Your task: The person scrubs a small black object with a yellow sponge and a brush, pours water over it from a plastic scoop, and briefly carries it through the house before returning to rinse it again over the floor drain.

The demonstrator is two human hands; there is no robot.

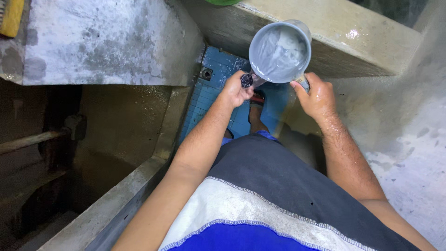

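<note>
A grey plastic dipper (279,52) full of cloudy water is held in front of me, over a blue tiled floor (218,93). My right hand (316,95) grips the dipper's handle at its lower right. My left hand (236,88) is closed on a small dark object (246,80) right at the dipper's lower left rim. Water looks to be spilling from the rim onto that object. What the dark object is I cannot tell.
A wet concrete ledge (107,42) lies to the left and a concrete tank wall (344,32) at the upper right. A floor drain (206,73) sits in the tiles. My sandalled foot (257,100) stands below. A dark pit with a pipe (32,139) is left.
</note>
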